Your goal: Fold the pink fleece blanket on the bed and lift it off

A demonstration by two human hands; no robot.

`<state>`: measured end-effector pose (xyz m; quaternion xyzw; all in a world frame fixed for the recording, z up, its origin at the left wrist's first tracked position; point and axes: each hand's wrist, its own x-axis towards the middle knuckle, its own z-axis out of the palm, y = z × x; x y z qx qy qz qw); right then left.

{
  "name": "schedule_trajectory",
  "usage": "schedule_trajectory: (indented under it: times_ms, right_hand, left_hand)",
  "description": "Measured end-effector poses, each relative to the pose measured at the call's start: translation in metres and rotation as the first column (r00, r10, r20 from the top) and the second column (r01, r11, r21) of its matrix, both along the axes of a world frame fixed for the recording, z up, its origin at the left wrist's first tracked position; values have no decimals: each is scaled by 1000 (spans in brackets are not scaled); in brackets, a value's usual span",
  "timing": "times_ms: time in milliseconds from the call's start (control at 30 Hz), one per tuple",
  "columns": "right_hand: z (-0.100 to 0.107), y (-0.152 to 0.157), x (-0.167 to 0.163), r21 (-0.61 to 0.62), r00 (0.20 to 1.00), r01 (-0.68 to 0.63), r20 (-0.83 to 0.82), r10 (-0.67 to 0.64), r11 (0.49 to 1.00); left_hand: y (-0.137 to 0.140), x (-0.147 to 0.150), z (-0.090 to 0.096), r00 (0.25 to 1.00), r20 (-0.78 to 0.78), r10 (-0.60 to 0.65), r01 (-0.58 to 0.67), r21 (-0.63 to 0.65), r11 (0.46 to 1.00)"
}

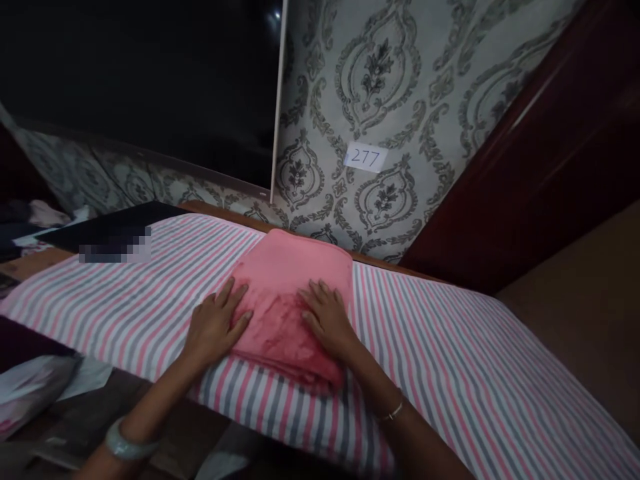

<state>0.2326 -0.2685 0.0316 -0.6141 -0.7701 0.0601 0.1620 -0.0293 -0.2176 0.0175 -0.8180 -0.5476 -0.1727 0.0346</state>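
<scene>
A folded pink plush blanket (290,267) lies on a striped cloth (430,347) in pink, grey and white. Its nap looks ruffled and darker along the near half, and several layers show at the near edge. On the blanket's left side rests my left hand (217,320), fingers spread and lying flat. My right hand (327,317) presses flat on the right part, its fingers apart too. Neither hand grips anything. A pale bangle circles my left wrist, and a thin bracelet my right.
Behind the striped surface hangs a large dark screen (150,80) on patterned wallpaper. A paper marked 277 (367,157) is stuck to the wall. A dark flat object (120,223) lies at the back left. At lower left is a whitish bag (35,387); a dark red panel (530,153) slants at right.
</scene>
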Motion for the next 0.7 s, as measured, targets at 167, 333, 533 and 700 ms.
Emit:
schedule_trajectory:
  times_ms: [167, 333, 533, 700]
  right_hand:
    - [-2, -47, -17, 24, 994, -111, 16, 111, 994]
    - [-22, -63, -26, 106, 992, -126, 25, 124, 986]
    - [-39, -72, -34, 206, 994, -90, -38, 100, 974]
    - [-45, -95, -22, 201, 970, -141, -169, 176, 969]
  left_hand:
    - [-9, 19, 19, 994, -61, -86, 93, 117, 989]
    - [-4, 35, 1, 984, -57, -171, 173, 44, 984]
    - [3, 32, -15, 986, -35, -165, 168, 85, 982]
    - [2, 30, -6, 985, -29, -170, 171, 42, 984]
